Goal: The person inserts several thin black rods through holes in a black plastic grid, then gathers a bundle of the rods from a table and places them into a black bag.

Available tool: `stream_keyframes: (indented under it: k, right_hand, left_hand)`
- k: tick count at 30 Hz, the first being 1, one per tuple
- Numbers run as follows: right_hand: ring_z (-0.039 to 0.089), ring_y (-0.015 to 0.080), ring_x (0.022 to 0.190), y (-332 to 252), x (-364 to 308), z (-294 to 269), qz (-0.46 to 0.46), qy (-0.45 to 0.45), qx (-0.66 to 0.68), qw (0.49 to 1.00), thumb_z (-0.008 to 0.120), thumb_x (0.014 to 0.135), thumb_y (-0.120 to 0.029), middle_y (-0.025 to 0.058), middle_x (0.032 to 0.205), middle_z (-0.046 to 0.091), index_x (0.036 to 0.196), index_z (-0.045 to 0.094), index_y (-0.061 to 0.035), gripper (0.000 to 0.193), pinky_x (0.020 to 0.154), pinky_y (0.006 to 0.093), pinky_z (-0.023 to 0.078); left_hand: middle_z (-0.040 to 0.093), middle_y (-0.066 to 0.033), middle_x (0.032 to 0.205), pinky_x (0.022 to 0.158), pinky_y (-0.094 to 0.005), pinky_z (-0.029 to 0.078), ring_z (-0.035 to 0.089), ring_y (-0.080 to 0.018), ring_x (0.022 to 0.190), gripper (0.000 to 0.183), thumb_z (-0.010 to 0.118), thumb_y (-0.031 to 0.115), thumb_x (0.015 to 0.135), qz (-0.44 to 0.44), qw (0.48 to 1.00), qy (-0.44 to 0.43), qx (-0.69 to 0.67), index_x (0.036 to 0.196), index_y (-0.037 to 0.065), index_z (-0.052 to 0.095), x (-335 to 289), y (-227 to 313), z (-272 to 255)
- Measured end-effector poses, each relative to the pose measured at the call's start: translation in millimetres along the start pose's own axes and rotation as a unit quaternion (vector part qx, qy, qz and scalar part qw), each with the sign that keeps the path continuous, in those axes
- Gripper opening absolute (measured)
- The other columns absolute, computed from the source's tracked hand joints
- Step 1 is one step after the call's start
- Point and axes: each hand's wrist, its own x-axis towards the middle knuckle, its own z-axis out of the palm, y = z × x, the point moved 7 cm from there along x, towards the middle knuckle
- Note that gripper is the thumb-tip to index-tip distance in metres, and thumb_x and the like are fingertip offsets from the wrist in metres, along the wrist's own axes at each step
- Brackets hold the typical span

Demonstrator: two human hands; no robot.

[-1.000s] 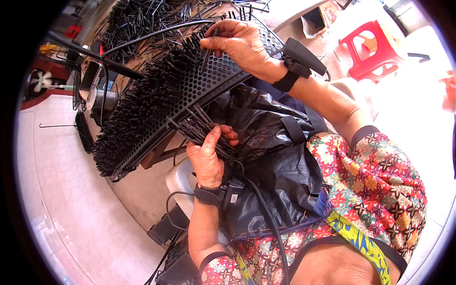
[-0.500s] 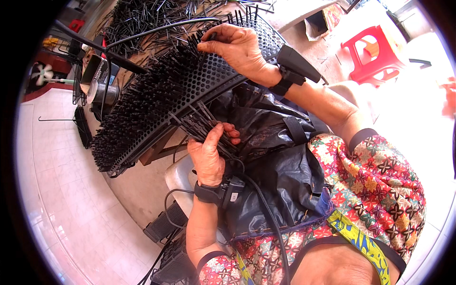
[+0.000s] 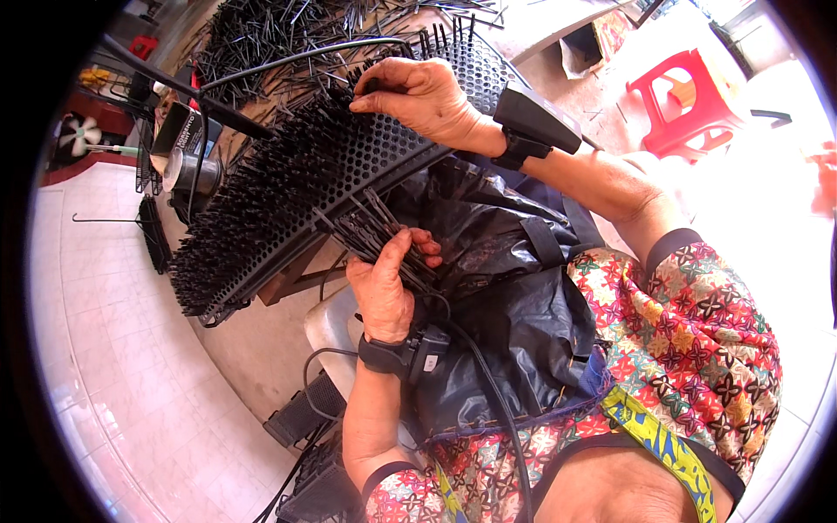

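Rods, black and slim, stand packed upright along the left and far part of a perforated panel (image 3: 392, 148), and we see it lying slantwise from near left to far right, in front of us. Its near edge is a raised dark border facing our lap; the near left corner juts out past a brown wooden support (image 3: 292, 277). Our left hand (image 3: 384, 292) is just beside that near edge, its fingers closed around a loose bundle of rods (image 3: 370, 231) that fans toward the panel. Our right hand (image 3: 418, 98) is over the far part of the panel, where the dense rods meet bare holes, with thumb and forefinger curled toward each other; we cannot tell whether a rod is between them.

For moving, we have the open rows of holes to the right of the standing rods, and the strip between the two hands. Past the far right end, a few rods stand in a short row, and the red stool (image 3: 689, 100) is well apart from us.

Our right hand hides part of the holes beneath it. The lower ends of the bundle are lost behind our left fingers. The heap of loose rods (image 3: 261, 48) on the far worktop (image 3: 540, 17) is cut off at the top, and glare washes out the floor on the right.
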Motion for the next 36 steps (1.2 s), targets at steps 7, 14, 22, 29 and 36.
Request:
stream_keyframes:
  k: [7, 14, 22, 29, 36]
  right_hand:
    - [0.049, 0.0034, 0.064, 1, -2, -3, 0.016, 0.045, 0.015, 0.999, 0.065, 0.071, -0.005, -0.0005, 0.067, 0.056, 0.081, 0.059, -0.0003, 0.013, 0.058, 0.0184, 0.042]
    - [0.048, 0.0018, 0.061, 11, -9, -1, 0.028, 0.048, -0.011, 0.998, 0.064, 0.072, -0.004, -0.0026, 0.066, 0.057, 0.079, 0.06, -0.0015, 0.009, 0.053, 0.0178, 0.041]
    - [0.055, 0.0219, 0.053, -21, 3, 25, -0.118, -0.041, -0.255, 0.959, 0.058, 0.077, -0.018, 0.0118, 0.058, 0.053, 0.078, 0.058, -0.0028, 0.015, 0.049, 0.0283, 0.042]
    - [0.054, 0.0308, 0.057, -25, 14, 43, -0.166, -0.103, -0.361, 0.912, 0.062, 0.069, -0.017, 0.0125, 0.058, 0.052, 0.073, 0.056, -0.0021, 0.017, 0.052, 0.0369, 0.043]
    - [0.056, 0.0286, 0.063, -18, 19, 41, -0.17, -0.143, -0.307, 0.926, 0.063, 0.067, -0.012, 0.0125, 0.067, 0.056, 0.076, 0.055, -0.0016, 0.016, 0.056, 0.0334, 0.045]
  left_hand:
    - [0.058, -0.0116, 0.068, 0.051, -0.0281, 0.048, 0.057, -0.0186, 0.058, 0.014, 0.059, 0.009, 0.074, 0.008, 1.0, 0.013, -0.016, 0.074, -0.005, 0.056, 0, 1, 1]
    - [0.058, -0.0117, 0.067, 0.051, -0.0279, 0.048, 0.057, -0.0188, 0.058, 0.014, 0.058, 0.009, 0.074, 0.006, 1.0, 0.021, -0.013, 0.074, -0.005, 0.056, -1, 3, 2]
    - [0.058, -0.0118, 0.071, 0.053, -0.0288, 0.049, 0.058, -0.0202, 0.062, 0.014, 0.056, 0.009, 0.076, 0.0, 1.0, -0.001, -0.01, 0.078, -0.004, 0.055, -1, 1, -2]
    - [0.058, -0.011, 0.073, 0.054, -0.0291, 0.049, 0.058, -0.0201, 0.065, 0.012, 0.055, 0.009, 0.078, 0.004, 1.0, -0.005, -0.001, 0.081, -0.002, 0.054, -2, 3, -1]
    - [0.058, -0.0108, 0.07, 0.051, -0.0279, 0.049, 0.058, -0.0186, 0.059, 0.011, 0.056, 0.008, 0.076, 0.003, 1.0, 0.005, -0.01, 0.078, -0.003, 0.055, 0, 1, -1]
